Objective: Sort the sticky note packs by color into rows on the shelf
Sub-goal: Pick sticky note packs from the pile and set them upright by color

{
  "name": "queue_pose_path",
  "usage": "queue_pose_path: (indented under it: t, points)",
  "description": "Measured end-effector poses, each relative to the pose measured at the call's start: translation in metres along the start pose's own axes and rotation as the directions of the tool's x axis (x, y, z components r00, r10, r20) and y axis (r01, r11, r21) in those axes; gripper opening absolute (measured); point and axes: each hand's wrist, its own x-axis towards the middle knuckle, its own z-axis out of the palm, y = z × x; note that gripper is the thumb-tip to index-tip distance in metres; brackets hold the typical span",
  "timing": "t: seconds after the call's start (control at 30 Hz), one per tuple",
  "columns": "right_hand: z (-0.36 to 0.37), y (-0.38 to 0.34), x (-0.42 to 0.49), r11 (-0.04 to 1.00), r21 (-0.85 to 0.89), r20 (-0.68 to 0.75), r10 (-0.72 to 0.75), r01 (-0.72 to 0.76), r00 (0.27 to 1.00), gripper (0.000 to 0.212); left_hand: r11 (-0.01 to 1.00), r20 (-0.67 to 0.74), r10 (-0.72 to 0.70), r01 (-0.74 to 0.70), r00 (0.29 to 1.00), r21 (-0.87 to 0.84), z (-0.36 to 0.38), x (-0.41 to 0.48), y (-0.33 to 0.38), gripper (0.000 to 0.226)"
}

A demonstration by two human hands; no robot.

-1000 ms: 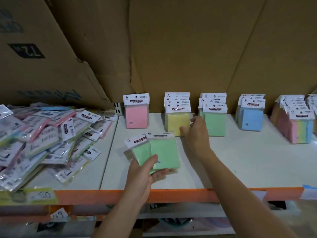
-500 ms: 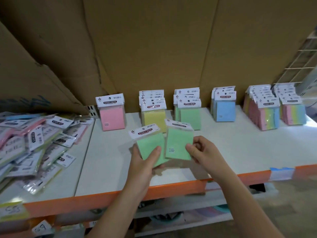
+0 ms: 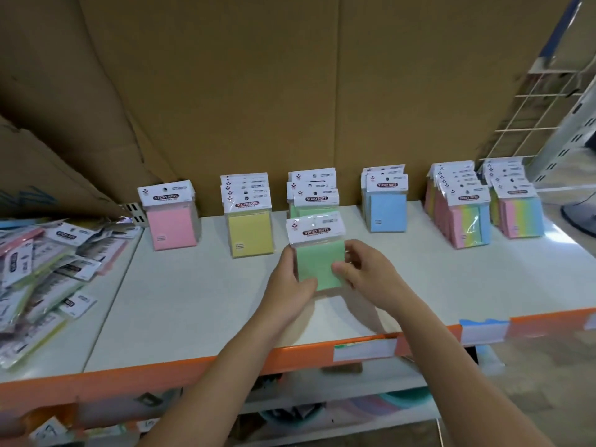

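White shelf (image 3: 193,301) | left hand (image 3: 287,280) grips green pack (image 3: 319,264) | right hand (image 3: 366,269) pinches its right edge | pack upright between hands

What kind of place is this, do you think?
Likely a stationery shop or stockroom: hang-tab sticky note packs stand in rows on an orange-edged shelf with label strips, beside a wire display grid.

Soft, even indoor light is brightest on the right, where the white shelf (image 3: 193,301) glares beside the rainbow packs (image 3: 467,221), whose wrap glints. The cardboard backing (image 3: 258,91) darkens toward the upper left. The green pack (image 3: 319,262) at centre is fairly sharp; the loose pile (image 3: 42,269) at left is smeared. The orange shelf edge (image 3: 193,369) bows with wide-angle distortion.
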Motion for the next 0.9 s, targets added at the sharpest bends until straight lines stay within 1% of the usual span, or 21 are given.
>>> queue_pose_path:
  t: [0.07, 0.1, 0.17, 0.2, 0.27, 0.33, 0.43, 0.5, 0.57, 0.7, 0.83, 0.9]
  points:
    - [-0.004, 0.005, 0.019, 0.997, -0.075, -0.084, -0.003, -0.004, 0.996, 0.025, 0.999, -0.092, 0.009, -0.005, 0.996, 0.042, 0.008, 0.010, 0.002, 0.052]
    - [-0.004, 0.007, 0.028, 0.995, -0.103, -0.115, -0.008, -0.004, 0.993, 0.026, 0.996, -0.113, -0.002, 0.013, 0.994, 0.091, 0.012, 0.014, 0.002, 0.052]
    - [-0.001, 0.011, 0.041, 0.989, -0.148, -0.143, -0.014, -0.008, 0.990, 0.026, 0.977, -0.109, -0.043, 0.064, 0.993, 0.205, 0.017, 0.018, -0.002, 0.059]
    - [0.003, 0.012, 0.045, 0.987, -0.162, -0.138, -0.015, -0.008, 0.990, 0.028, 0.970, -0.102, -0.049, 0.072, 0.994, 0.231, 0.019, 0.019, -0.003, 0.061]
    - [0.012, 0.013, 0.047, 0.988, -0.156, -0.104, -0.033, 0.017, 0.994, 0.038, 0.972, -0.084, -0.019, 0.038, 0.996, 0.232, 0.023, 0.019, -0.004, 0.059]
    - [0.020, 0.015, 0.046, 0.988, -0.152, -0.110, -0.042, 0.025, 0.993, 0.046, 0.969, -0.076, 0.012, 0.008, 0.997, 0.248, 0.028, 0.020, -0.003, 0.057]
    - [0.027, 0.017, 0.050, 0.982, -0.187, -0.166, -0.031, -0.001, 0.986, 0.045, 0.955, -0.107, 0.010, 0.022, 0.994, 0.297, 0.032, 0.025, -0.002, 0.061]
    - [0.029, 0.017, 0.053, 0.984, -0.180, -0.175, -0.025, -0.007, 0.984, 0.044, 0.957, -0.148, 0.016, 0.027, 0.989, 0.288, 0.032, 0.030, -0.001, 0.066]
    - [0.031, 0.017, 0.055, 0.986, -0.168, -0.176, -0.012, -0.018, 0.984, 0.045, 0.971, -0.193, 0.006, 0.041, 0.981, 0.236, 0.031, 0.035, 0.000, 0.063]
    - [0.033, 0.020, 0.058, 0.984, -0.177, -0.168, -0.002, -0.029, 0.986, 0.049, 0.990, -0.225, -0.082, 0.105, 0.971, 0.091, 0.028, 0.047, -0.002, 0.054]
    - [0.032, 0.024, 0.059, 0.984, -0.177, -0.178, -0.024, -0.007, 0.984, 0.050, 0.991, -0.218, -0.087, 0.106, 0.972, 0.078, 0.024, 0.051, -0.003, 0.053]
    - [0.033, 0.025, 0.058, 0.985, -0.173, -0.185, -0.020, -0.012, 0.982, 0.050, 0.989, -0.226, -0.060, 0.089, 0.972, 0.120, 0.024, 0.051, -0.003, 0.055]
